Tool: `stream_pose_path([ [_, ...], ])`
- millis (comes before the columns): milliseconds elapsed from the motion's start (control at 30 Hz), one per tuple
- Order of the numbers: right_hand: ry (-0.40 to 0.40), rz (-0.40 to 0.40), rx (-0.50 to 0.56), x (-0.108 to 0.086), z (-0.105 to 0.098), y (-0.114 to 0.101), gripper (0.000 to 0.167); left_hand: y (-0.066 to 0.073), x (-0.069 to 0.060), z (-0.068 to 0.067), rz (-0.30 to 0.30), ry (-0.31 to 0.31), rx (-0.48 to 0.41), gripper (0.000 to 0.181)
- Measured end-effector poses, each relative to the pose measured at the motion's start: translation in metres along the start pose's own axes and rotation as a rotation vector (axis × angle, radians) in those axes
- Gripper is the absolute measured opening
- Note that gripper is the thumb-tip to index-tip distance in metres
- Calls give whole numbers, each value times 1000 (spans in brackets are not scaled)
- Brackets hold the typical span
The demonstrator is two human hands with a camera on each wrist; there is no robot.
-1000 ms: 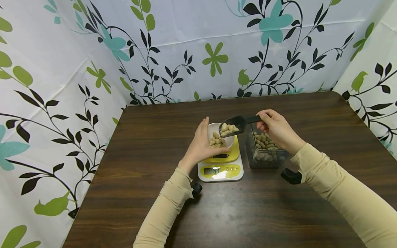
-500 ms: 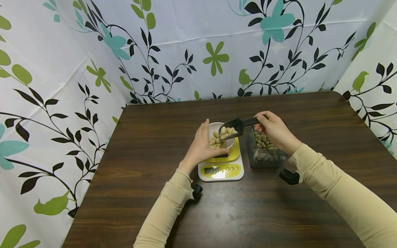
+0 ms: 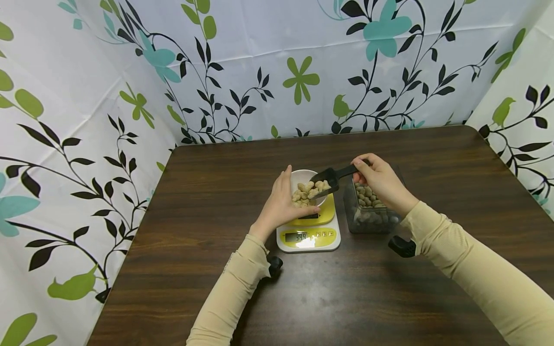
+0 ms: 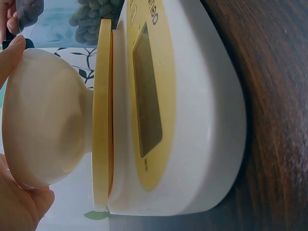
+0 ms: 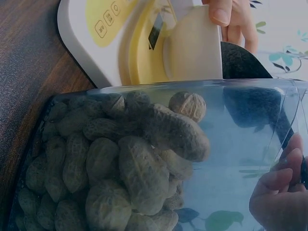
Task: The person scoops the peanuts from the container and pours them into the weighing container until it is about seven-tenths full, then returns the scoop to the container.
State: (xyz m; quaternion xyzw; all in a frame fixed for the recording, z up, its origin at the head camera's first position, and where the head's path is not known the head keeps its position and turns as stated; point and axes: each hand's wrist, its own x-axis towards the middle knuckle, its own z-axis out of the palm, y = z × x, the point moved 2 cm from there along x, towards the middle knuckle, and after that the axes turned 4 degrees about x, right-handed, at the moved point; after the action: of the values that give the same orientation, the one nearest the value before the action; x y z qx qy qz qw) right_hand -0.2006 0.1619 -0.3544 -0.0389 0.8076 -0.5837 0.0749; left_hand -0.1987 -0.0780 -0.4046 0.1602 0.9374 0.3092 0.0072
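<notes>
Your right fingers [image 3: 369,158] are gripping the scoop [image 3: 332,179], its lip overhanging the bowl [image 3: 299,177] standing on the scale [image 3: 283,245]; your left fingers [image 3: 285,181] are clasping the bowl. You should be tilting gradually, keeping peanuts [image 3: 304,190] inside the rim.

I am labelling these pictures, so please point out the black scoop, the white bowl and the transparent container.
Black scoop [image 3: 333,178], head view: its pan, near the handle.
White bowl [image 4: 45,115], left wrist view: its outer side.
Transparent container [image 3: 370,227], head view: its front wall.
</notes>
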Motion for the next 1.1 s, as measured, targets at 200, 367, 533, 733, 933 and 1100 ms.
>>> stream_pose_path([
  [200, 26, -40, -24, 0, 1, -1, 43, 0, 0, 1, -2, 0, 0, 125],
  [367, 47, -67, -25, -1, 2, -2, 44, -1, 0, 2, -3, -1, 3, 125],
  [533, 71, -77, -13, -2, 2, -5, 43, -1, 0, 2, -6, -2, 7, 126],
  [733, 102, -105, -20, -4, 0, -10, 40, -1, 0, 1, -3, 2, 7, 124],
  [933, 128, -126, 25, -5, -2, -13, 38, -1, 0, 1, 0, 1, 0, 124],
  [1100, 120, -123, 60, -4, -1, -13, 37, -1, 0, 2, -3, 1, -6, 123],
])
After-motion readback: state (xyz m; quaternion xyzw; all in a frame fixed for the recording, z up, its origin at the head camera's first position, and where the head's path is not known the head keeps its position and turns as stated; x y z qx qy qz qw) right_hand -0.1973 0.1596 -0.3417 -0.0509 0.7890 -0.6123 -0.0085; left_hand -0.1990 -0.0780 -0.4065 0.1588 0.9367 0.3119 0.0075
